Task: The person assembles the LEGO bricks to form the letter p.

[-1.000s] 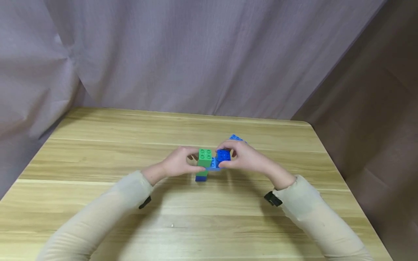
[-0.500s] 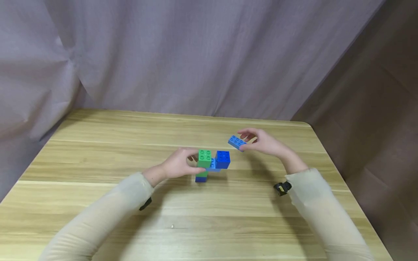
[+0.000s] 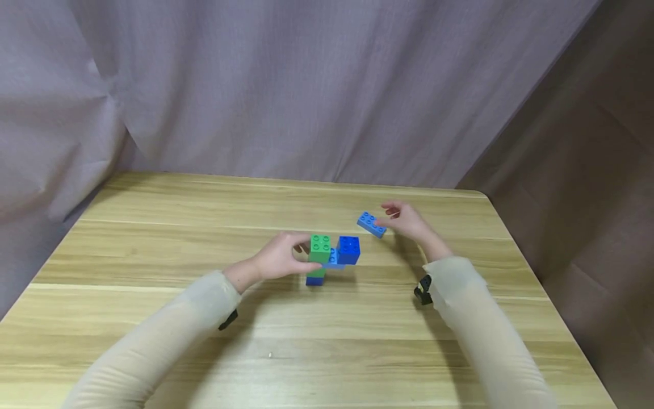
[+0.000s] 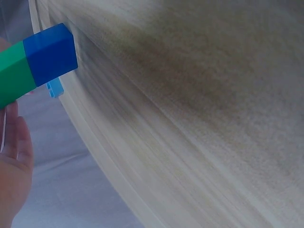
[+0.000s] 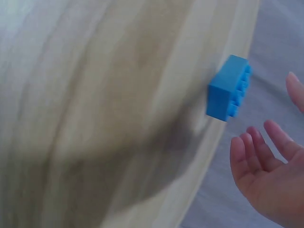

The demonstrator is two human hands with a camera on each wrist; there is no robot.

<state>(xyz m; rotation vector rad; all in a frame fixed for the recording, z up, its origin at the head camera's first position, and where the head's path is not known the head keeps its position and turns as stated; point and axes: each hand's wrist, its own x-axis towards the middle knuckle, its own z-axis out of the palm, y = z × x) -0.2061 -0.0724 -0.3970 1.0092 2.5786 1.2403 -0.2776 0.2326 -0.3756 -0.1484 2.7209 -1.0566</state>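
Note:
My left hand [image 3: 280, 255] grips a stack of building bricks between thumb and fingers. At its top is a green brick [image 3: 320, 244], and a dark blue brick [image 4: 51, 53] forms the foot. From the stack's right side juts a light blue brick [image 3: 334, 259], bearing another dark blue brick [image 3: 349, 250] at its end. Behind and to the right, a loose light blue eight-stud brick [image 3: 371, 224] lies studs up on the table. My right hand [image 3: 407, 220] hovers at that brick's right side, fingers spread and holding nothing; the right wrist view shows a gap between fingers and brick [image 5: 227, 89].
The wooden table [image 3: 168, 227] ends at a grey curtain [image 3: 255, 91] behind, with a darker brown one [image 3: 572, 170] on the right. A tiny pale speck [image 3: 270, 355] lies near the front.
My right hand has let go of the upper dark blue brick and moved back and right to the loose light blue brick. My left hand keeps its hold on the stack.

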